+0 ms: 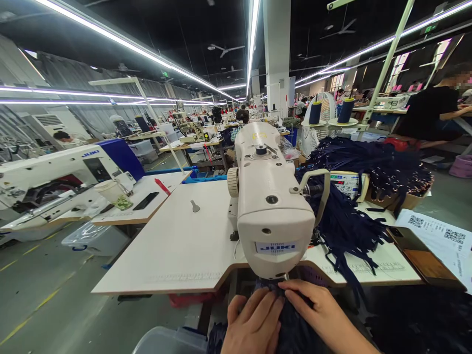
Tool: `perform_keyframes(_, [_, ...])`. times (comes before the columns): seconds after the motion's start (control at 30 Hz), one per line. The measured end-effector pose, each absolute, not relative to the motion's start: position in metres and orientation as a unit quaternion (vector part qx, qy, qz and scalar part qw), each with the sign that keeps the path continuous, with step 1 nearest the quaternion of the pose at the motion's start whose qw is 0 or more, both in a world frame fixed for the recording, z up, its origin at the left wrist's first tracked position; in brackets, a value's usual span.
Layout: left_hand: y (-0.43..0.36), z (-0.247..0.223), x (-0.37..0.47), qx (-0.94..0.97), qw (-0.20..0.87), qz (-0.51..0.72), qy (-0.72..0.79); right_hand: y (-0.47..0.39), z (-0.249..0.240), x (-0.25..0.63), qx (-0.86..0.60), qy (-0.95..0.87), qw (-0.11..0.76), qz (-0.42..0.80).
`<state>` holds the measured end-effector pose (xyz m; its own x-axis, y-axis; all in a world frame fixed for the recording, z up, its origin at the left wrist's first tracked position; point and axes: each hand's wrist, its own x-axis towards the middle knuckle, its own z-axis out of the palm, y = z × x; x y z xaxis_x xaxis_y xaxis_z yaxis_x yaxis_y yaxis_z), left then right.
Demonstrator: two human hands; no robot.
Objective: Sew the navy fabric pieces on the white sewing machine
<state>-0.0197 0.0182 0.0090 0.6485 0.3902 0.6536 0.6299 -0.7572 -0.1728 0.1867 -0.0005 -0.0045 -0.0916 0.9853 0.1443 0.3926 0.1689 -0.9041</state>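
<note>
Both hands flat on dark navy fabric [291, 319] beneath the cream-white sewing machine head [273, 211].

Left hand [254, 322] and right hand [320, 314] lie open, fingers extended, pressing cloth at the white bench [177, 246] front edge, gripping nothing. Risk: fingertips sit near the needle zone; loose navy strips [346, 231] could snag.

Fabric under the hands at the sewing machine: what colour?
Dark navy fabric, seen best in the head view.
</note>
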Motion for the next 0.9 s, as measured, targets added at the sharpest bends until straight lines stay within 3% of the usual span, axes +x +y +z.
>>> perform_keyframes(0.4, [0.021,-0.001,-0.003,-0.831,0.185,-0.36,-0.383,0.021,0.007,0.184,-0.542,-0.592,0.429,0.414])
perform_keyframes(0.9, [0.019,0.003,0.011,-0.805,0.238,-0.34,-0.424,0.033,0.015,0.186,-0.571,-0.614,0.406,0.363])
